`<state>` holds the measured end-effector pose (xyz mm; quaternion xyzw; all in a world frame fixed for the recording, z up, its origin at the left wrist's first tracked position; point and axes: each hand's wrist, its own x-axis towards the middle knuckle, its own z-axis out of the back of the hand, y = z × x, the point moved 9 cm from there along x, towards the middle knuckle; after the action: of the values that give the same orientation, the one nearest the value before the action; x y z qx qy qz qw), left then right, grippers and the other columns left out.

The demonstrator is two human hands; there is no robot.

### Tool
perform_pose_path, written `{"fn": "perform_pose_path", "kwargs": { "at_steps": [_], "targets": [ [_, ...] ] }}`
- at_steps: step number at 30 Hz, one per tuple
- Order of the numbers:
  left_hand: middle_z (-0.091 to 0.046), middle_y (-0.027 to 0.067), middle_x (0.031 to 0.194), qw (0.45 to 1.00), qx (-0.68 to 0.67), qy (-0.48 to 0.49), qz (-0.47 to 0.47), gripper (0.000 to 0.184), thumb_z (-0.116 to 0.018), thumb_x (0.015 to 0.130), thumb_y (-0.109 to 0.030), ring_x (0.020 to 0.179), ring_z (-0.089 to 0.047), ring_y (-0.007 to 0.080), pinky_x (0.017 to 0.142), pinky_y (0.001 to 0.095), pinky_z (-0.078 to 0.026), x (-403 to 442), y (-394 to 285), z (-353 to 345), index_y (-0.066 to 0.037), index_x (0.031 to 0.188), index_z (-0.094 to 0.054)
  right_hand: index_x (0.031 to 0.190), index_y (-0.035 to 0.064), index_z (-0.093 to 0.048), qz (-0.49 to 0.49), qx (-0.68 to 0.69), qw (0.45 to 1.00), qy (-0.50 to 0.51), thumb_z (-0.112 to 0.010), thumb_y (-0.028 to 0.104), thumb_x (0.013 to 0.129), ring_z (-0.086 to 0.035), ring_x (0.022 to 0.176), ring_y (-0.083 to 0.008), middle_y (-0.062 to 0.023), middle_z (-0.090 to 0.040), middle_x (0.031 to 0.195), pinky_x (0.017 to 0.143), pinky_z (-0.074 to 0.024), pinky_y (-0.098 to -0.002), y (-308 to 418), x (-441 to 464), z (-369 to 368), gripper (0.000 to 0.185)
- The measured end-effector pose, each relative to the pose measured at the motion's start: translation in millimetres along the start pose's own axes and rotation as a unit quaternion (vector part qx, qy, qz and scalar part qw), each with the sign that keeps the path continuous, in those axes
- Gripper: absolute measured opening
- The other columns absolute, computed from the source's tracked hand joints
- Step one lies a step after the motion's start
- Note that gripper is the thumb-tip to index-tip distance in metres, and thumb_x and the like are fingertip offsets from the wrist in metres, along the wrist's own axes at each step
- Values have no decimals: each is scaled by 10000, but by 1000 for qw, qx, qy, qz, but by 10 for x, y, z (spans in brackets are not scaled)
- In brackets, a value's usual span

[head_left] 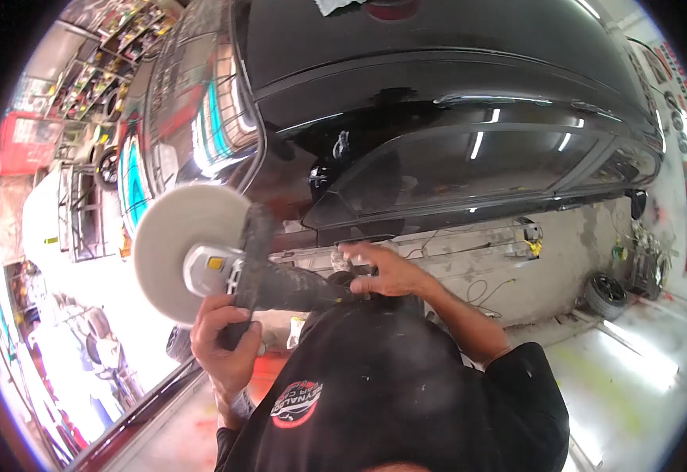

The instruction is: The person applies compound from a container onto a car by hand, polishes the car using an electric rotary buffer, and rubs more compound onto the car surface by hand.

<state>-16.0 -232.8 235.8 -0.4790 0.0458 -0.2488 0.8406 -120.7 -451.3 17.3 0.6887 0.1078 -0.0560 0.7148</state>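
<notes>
A polisher (280, 287) with a round white pad (170, 252) is in front of my chest, its pad to the left. My left hand (225, 338) is closed around its black side handle, just below the tool's head. Over the rear end of the polisher is my right hand (391, 271), its fingers stretched out and apart. Whether its thumb touches the tool I cannot tell. A glossy black car (438, 86) stands ahead, its side window (477, 165) reflecting the ceiling lights. The pad is close to the car's windshield (217, 118).
Shelves (115, 47) with many small items line the far left. A loose wheel (607, 293) lies on the floor at right, with a thin cable (481, 295) nearer. A white cloth (336, 6) rests on the car's roof.
</notes>
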Motion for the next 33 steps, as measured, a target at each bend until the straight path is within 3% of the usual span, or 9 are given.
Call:
{"fn": "perform_pose_path", "kwargs": {
  "at_steps": [4, 7, 9, 13, 20, 26, 30, 33],
  "targets": [
    [-653, 161, 953, 988, 27, 65, -138, 328, -779, 633, 64, 712, -645, 263, 632, 345, -504, 58, -387, -259, -62, 914, -666, 1474, 18, -466, -124, 40, 983, 132, -813, 456, 821, -556, 1288, -309, -201, -570, 1407, 1083, -432, -445, -268, -75, -418, 860],
    [-654, 162, 954, 976, 9, 114, -187, 318, -789, 636, 59, 703, -646, 259, 615, 332, -502, 202, -513, -409, -69, 902, -670, 1459, -6, -470, -105, 150, 974, 132, -852, 437, 782, -551, 1301, -335, -213, -564, 1419, 1098, -418, -429, -425, -32, -537, 894],
    [-663, 162, 969, 963, 17, 128, -237, 291, -791, 661, 54, 714, -666, 276, 618, 339, -519, 336, -587, -449, -73, 894, -673, 1448, -15, -475, -74, 120, 986, 86, -857, 431, 771, -564, 1286, -332, -213, -583, 1395, 1096, -418, -421, -389, -19, -526, 897],
    [-667, 160, 986, 958, 7, 190, -214, 278, -788, 672, 50, 739, -683, 285, 650, 356, -537, 590, -453, -514, -67, 896, -673, 1439, -24, -475, -35, 80, 996, -11, -859, 407, 764, -575, 1278, -318, -217, -614, 1352, 1092, -418, -397, -303, 32, -679, 888],
    [-654, 156, 961, 929, -86, 269, -237, 305, -751, 614, 76, 721, -661, 269, 632, 339, -515, 841, -245, -446, -76, 866, -674, 1423, -16, -479, -49, 109, 977, -174, -893, 403, 707, -607, 1245, -341, -241, -631, 1320, 1057, -454, -408, -144, 91, -922, 927],
    [-640, 135, 977, 885, -99, 364, -273, 298, -781, 670, 37, 764, -669, 289, 650, 366, -535, 683, -245, -475, -94, 932, -726, 1402, 15, -518, -98, 155, 966, -182, -896, 391, 711, -635, 1212, -296, -193, -669, 1275, 1049, -465, -411, -305, -17, -1326, 873],
    [-640, 139, 1008, 860, -130, 415, -269, 280, -803, 702, 5, 839, -678, 289, 706, 368, -541, 471, -230, -599, -95, 954, -733, 1383, 17, -548, -85, 186, 952, -227, -906, 232, 739, -620, 1209, -250, -144, -667, 1284, 1057, -459, -390, -243, -236, -1440, 768],
    [-640, 132, 1006, 858, -133, 433, -243, 290, -793, 712, 24, 845, -678, 287, 714, 363, -545, 382, -251, -682, -92, 970, -729, 1374, 18, -559, -104, 209, 941, -244, -899, 195, 753, -602, 1218, -224, -123, -662, 1291, 1069, -446, -374, -314, -423, -1472, 729]
  ]
}}
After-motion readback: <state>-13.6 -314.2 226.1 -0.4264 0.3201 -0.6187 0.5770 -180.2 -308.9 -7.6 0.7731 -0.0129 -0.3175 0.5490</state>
